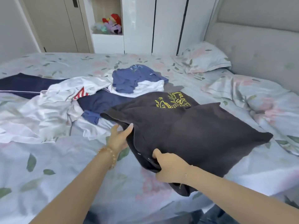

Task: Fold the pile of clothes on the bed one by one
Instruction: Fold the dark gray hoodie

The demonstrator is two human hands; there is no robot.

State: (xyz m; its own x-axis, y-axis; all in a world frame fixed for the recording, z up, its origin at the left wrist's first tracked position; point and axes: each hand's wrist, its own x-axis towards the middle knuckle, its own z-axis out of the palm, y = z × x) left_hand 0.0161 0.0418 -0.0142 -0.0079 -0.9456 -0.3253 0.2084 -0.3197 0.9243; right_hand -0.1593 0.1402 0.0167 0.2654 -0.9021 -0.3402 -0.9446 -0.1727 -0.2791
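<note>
- The left hand (119, 138) reaches forward, thumb up, and pinches the left edge of the dark shirt (191, 131).
- The right hand (169, 167) is curled around the near edge of the shirt and grips it.
- The shirt lies partly folded on the bed (48, 167), just beside the clothes pile (77, 101).

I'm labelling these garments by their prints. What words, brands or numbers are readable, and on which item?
None can be read.
Dark garment, held by both hands: yellow line drawing, no legible letters.
White garment: red marking, crumpled, unreadable.
Blue garment: pale mark near the collar, too blurred.
</note>
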